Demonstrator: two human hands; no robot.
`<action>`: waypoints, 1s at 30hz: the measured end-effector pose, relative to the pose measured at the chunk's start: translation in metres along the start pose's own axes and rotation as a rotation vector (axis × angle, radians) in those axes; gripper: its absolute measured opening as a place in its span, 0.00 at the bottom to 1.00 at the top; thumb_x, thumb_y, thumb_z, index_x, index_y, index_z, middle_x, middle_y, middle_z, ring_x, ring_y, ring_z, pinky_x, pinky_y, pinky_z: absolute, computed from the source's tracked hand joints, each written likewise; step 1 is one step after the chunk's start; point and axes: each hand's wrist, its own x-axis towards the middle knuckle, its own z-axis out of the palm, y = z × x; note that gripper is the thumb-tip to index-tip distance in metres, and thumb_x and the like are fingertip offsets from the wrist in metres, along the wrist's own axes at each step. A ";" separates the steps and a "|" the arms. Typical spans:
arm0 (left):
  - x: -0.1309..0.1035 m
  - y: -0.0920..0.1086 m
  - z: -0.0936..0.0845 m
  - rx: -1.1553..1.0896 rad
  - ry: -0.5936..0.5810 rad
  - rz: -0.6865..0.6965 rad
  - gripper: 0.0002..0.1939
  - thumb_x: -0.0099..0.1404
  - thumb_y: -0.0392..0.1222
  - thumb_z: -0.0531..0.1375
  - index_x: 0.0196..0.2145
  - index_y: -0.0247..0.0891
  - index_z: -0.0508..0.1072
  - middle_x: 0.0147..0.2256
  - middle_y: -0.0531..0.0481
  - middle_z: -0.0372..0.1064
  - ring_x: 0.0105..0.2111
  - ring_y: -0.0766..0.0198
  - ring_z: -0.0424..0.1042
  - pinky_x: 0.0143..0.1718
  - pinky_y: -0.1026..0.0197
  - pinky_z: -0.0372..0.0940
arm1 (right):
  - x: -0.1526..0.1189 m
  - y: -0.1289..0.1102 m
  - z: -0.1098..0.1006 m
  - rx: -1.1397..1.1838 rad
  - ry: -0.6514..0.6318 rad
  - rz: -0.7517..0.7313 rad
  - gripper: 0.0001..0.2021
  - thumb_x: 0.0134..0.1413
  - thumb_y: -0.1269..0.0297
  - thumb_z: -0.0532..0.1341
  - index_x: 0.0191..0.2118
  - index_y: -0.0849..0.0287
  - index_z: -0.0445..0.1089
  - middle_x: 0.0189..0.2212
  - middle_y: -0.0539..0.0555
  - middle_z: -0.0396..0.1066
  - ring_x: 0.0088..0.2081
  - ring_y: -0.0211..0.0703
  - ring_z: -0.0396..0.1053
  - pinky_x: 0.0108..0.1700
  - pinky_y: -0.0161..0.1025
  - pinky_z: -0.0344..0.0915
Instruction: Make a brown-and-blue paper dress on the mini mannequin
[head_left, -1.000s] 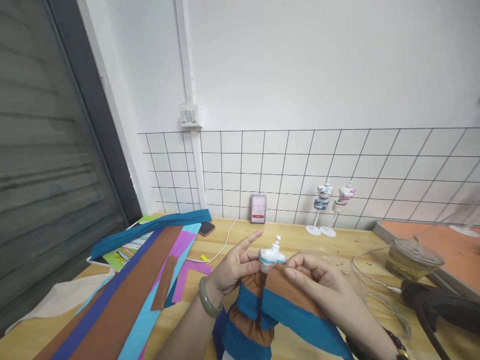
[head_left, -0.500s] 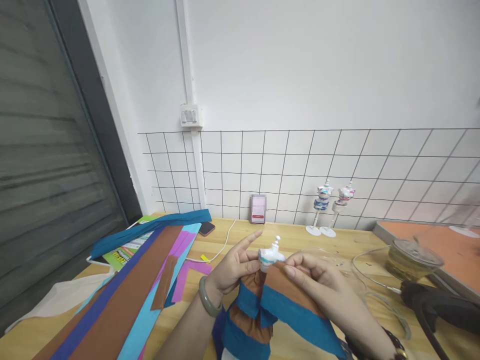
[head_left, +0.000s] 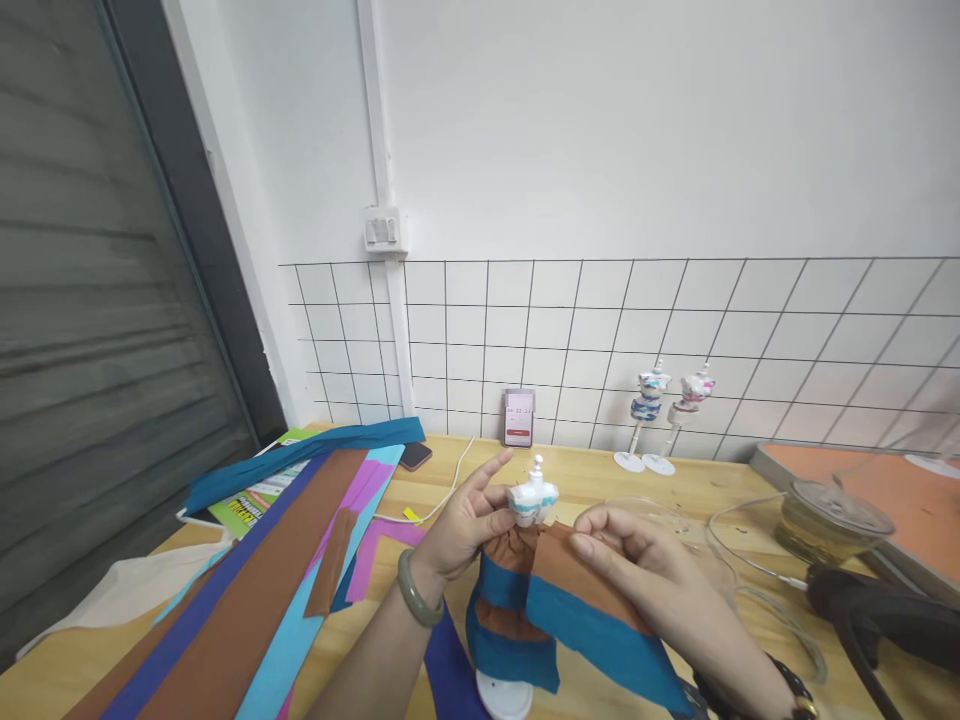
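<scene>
A small white dress form (head_left: 534,500) with a teal band at its chest stands on a round white base (head_left: 504,697). Gathered tiers of brown and blue paper or fabric (head_left: 510,645) wrap it below the waist. My left hand (head_left: 474,522) pinches the form's side at the waist, its index finger pointing up. Between the thumb and fingers of my right hand (head_left: 626,555) is the upper edge of a brown-and-blue strip (head_left: 592,610); the strip's near end meets the gathered skirt, and the rest trails down to the right.
Long strips in brown, purple and light blue (head_left: 277,590) cover the left side. A phone (head_left: 519,418) leans on the wall grid. Two small dress forms (head_left: 646,405) stand behind, on the right. A round clear container (head_left: 832,520), cables and a black object (head_left: 885,610) lie right.
The dress form has turned and tipped upright, so its neck has shifted left and its base now shows. My right hand keeps its pinch on the strip, nearly in place.
</scene>
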 end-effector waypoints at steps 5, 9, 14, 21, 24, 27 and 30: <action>-0.001 -0.003 -0.008 -0.035 -0.015 -0.003 0.41 0.55 0.37 0.66 0.62 0.44 0.52 0.44 0.43 0.73 0.44 0.56 0.73 0.47 0.54 0.62 | 0.001 0.000 0.000 -0.086 0.023 -0.018 0.15 0.50 0.49 0.60 0.29 0.57 0.67 0.21 0.45 0.60 0.24 0.35 0.59 0.26 0.32 0.58; -0.003 0.000 -0.007 -0.015 -0.046 -0.012 0.44 0.50 0.37 0.69 0.61 0.45 0.54 0.46 0.44 0.71 0.44 0.55 0.71 0.48 0.53 0.62 | 0.003 0.003 0.000 -0.141 0.006 -0.032 0.14 0.51 0.49 0.60 0.30 0.56 0.67 0.25 0.48 0.65 0.29 0.39 0.63 0.29 0.34 0.61; -0.004 0.008 0.001 0.268 0.002 0.051 0.41 0.50 0.36 0.69 0.59 0.45 0.59 0.45 0.44 0.70 0.46 0.55 0.70 0.48 0.55 0.61 | 0.003 0.002 0.001 -0.165 0.012 -0.007 0.14 0.51 0.50 0.60 0.31 0.57 0.68 0.26 0.49 0.67 0.30 0.39 0.64 0.31 0.33 0.62; -0.008 0.014 0.002 0.478 0.051 0.076 0.33 0.57 0.39 0.64 0.59 0.45 0.59 0.47 0.45 0.70 0.47 0.57 0.69 0.49 0.57 0.63 | 0.001 -0.003 0.000 -0.103 0.019 0.023 0.15 0.50 0.49 0.60 0.31 0.58 0.66 0.24 0.47 0.65 0.27 0.36 0.62 0.28 0.31 0.60; -0.008 0.014 0.002 0.473 0.052 0.058 0.35 0.58 0.39 0.63 0.61 0.44 0.55 0.47 0.44 0.70 0.48 0.55 0.69 0.49 0.55 0.63 | 0.002 -0.004 -0.001 -0.131 0.029 0.029 0.15 0.51 0.49 0.60 0.30 0.58 0.67 0.23 0.46 0.64 0.26 0.35 0.61 0.27 0.31 0.58; -0.006 0.012 0.004 0.460 0.034 0.065 0.36 0.59 0.38 0.62 0.62 0.42 0.51 0.47 0.43 0.70 0.48 0.56 0.69 0.49 0.55 0.63 | 0.004 -0.003 -0.002 -0.159 0.038 0.010 0.15 0.51 0.49 0.60 0.30 0.58 0.67 0.23 0.47 0.64 0.26 0.36 0.61 0.27 0.32 0.58; -0.004 0.011 0.005 0.480 -0.001 0.096 0.37 0.60 0.35 0.61 0.63 0.42 0.50 0.48 0.42 0.69 0.48 0.56 0.69 0.51 0.54 0.62 | 0.003 -0.002 -0.003 -0.162 0.040 -0.007 0.15 0.51 0.50 0.60 0.30 0.57 0.68 0.24 0.48 0.66 0.27 0.37 0.62 0.29 0.32 0.60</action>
